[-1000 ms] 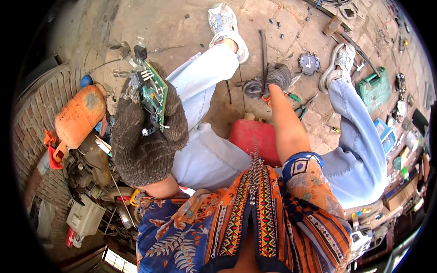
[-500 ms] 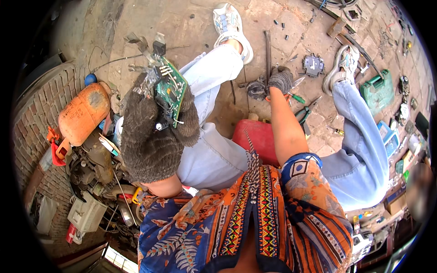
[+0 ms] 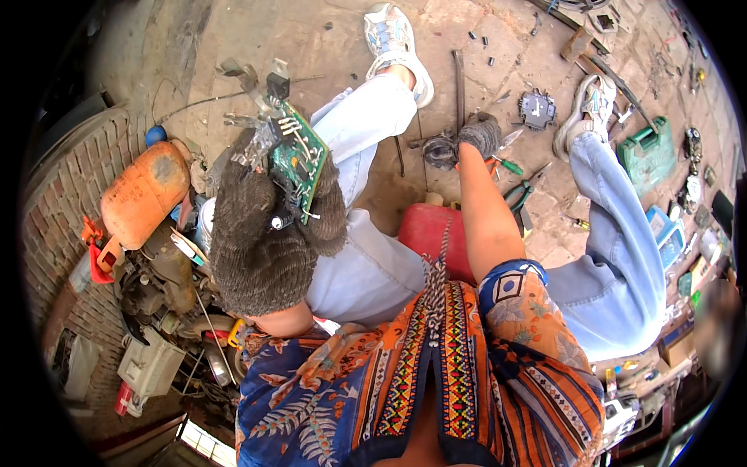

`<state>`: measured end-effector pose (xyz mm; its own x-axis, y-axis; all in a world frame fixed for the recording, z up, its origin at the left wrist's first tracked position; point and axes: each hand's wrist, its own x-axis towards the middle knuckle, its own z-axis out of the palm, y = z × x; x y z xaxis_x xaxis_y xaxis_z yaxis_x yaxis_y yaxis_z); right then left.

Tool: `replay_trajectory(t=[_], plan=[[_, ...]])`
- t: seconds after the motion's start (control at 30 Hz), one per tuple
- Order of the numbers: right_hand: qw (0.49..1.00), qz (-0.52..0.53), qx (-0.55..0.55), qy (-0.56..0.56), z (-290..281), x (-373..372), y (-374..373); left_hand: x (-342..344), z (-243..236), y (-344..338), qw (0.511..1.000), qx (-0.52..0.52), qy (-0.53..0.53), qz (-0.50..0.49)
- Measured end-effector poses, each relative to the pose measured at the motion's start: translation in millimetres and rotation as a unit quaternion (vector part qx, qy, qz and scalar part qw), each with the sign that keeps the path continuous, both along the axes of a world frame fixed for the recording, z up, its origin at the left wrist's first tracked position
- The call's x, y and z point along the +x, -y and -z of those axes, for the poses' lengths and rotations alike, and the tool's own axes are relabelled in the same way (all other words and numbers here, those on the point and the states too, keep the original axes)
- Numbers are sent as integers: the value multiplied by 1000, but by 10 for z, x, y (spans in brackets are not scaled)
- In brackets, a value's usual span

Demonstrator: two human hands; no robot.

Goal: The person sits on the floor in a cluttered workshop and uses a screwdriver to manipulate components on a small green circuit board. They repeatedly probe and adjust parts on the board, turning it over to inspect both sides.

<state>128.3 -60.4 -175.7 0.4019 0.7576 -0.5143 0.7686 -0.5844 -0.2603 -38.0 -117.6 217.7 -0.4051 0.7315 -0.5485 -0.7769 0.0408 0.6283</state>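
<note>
My left hand (image 3: 257,241), in a dark grey knit glove, is closed around a green circuit board (image 3: 313,159) raised over my left thigh. Metal pieces and black components jut from the board's upper end. My right hand (image 3: 480,134), gloved alike, reaches down to the paving with its fingers curled. It touches the lower end of a dark rod (image 3: 458,86), beside a dark grey rounded lump (image 3: 440,150); whatever lies inside its fingers is hidden. Close by lie a green-handled screwdriver (image 3: 510,167), pliers (image 3: 523,192) and a dark square module (image 3: 537,109).
A red container (image 3: 432,237) stands between my legs. At left are an orange tank (image 3: 145,185) and piled machine parts (image 3: 167,272) along a brick wall (image 3: 74,187). To the right lie a hammer (image 3: 576,45), a green case (image 3: 647,156) and scattered tools.
The circuit board has tilted slightly and shifted a little right and down with my left hand. My right hand stays nearly in place; the grey lump beside it shows slightly differently.
</note>
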Motion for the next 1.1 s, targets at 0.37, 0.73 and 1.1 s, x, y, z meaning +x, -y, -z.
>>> replay_trajectory(t=[0.37,0.73,1.1], plan=[[927,250,105,-259,408,204,-158,5,-74,-36,1000,-10,-15,7],[636,234,111,-727,-2326,191,-604,11,122,-160,989,87,-99,64],[632,16,146,-761,-4238,380,361,555,-209,427,974,186,-53,115]])
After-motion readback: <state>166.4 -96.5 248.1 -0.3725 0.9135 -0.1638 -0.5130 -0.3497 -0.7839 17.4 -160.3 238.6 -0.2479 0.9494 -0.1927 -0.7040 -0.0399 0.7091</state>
